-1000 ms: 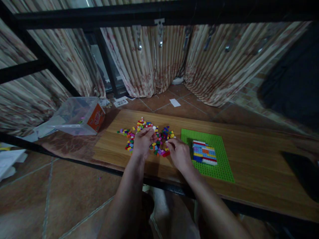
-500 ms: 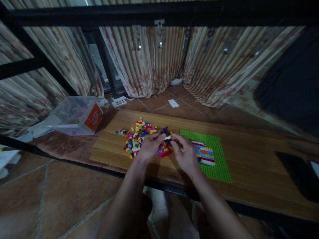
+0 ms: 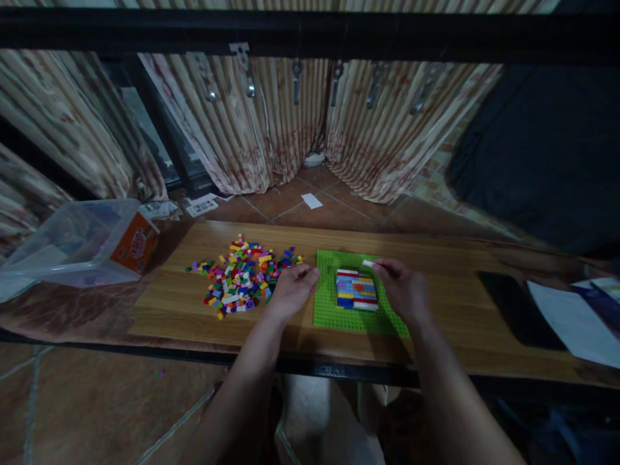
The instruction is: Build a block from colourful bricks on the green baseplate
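A small white building brick is pinched between the fingertips of my right hand, above the far right part of the green baseplate. On that plate sits a layered block of coloured bricks, with red, blue, yellow, white and orange pieces. My left hand hovers at the plate's left edge, thumb and fingers drawn together; whatever lies between them, if anything, is too small to make out. Just left of it spreads a pile of loose bricks in many colours.
The wooden board carries all this. A clear plastic box with an orange label stands at the left. A black flat object and white paper lie at the right. Striped curtains hang behind.
My right hand has carried the white brick rightward from over the pile to above the baseplate. My left hand has parted from it. The view has turned right.
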Demonstrator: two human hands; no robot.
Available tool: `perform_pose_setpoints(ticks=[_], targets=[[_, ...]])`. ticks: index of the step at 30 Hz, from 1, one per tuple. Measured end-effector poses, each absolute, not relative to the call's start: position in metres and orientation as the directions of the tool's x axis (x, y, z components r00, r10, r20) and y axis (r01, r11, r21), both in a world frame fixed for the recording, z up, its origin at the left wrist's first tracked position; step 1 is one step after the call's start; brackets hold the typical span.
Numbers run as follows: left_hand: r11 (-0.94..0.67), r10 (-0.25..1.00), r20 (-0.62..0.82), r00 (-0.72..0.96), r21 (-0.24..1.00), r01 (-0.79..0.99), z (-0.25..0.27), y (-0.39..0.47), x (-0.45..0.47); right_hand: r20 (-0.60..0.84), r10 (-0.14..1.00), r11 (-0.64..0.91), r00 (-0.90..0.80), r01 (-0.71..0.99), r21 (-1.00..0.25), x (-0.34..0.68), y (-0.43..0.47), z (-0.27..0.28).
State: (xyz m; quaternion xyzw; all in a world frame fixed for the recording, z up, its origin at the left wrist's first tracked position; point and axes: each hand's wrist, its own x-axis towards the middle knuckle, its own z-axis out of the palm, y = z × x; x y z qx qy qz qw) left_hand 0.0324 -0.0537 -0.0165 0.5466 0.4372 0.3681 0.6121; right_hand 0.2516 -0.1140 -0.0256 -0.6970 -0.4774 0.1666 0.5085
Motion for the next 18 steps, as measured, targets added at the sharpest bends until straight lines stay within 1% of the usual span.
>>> perform_pose_setpoints(ticks=[4, 7, 13, 18], targets=[[0.077, 0.917, -0.109, 0.383, 0.992, 0.099, -0.021, -0.056, 0.047, 0.213, 0.866, -0.094, 0.453, 0.564, -0.82, 0.27, -0.115, -0.031], [0.06, 0.906, -0.109, 0.409, 0.99, 0.129, -0.024, -0.058, 0.055, 0.169, 0.894, -0.117, 0.414, 0.581, -0.805, 0.271, -0.114, -0.034], [0.0, 0.891, -0.077, 0.447, 0.986, 0.17, -0.025, -0.057, 0.061, 0.152, 0.938, -0.067, 0.311, 0.594, -0.801, 0.273, -0.111, -0.041], [-0.031, 0.888, -0.067, 0.454, 0.978, 0.205, -0.025, -0.056, 0.06, 0.133, 0.949, -0.075, 0.287, 0.612, -0.787, 0.274, -0.109, -0.044]])
